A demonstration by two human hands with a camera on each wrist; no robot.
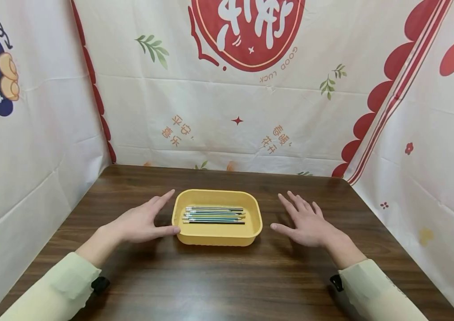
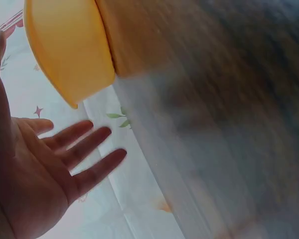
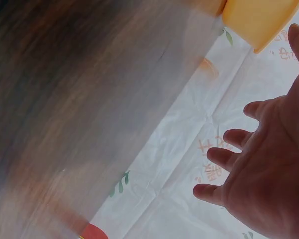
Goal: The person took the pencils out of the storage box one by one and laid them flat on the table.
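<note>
A yellow rectangular tray (image 1: 218, 240) with rounded corners stands on the dark wooden table. Inside it lie several pencils (image 1: 214, 216) side by side, lengthwise. My left hand (image 1: 140, 223) is at the tray's left side, fingers spread, its thumb tip close to the rim; whether it touches, I cannot tell. In the left wrist view the left palm (image 2: 35, 184) faces the tray's end, fingers apart. My right hand (image 1: 308, 223) hovers to the right of the tray, a gap between them, fingers spread. The right wrist view shows that palm (image 3: 269, 179) holding nothing.
The brown wood-grain table (image 1: 210, 285) extends around the tray. A printed white cloth (image 1: 218, 102) hangs behind it and along both sides. Each sleeve has a small black object at its cuff, such as the one (image 1: 100, 284) on the left.
</note>
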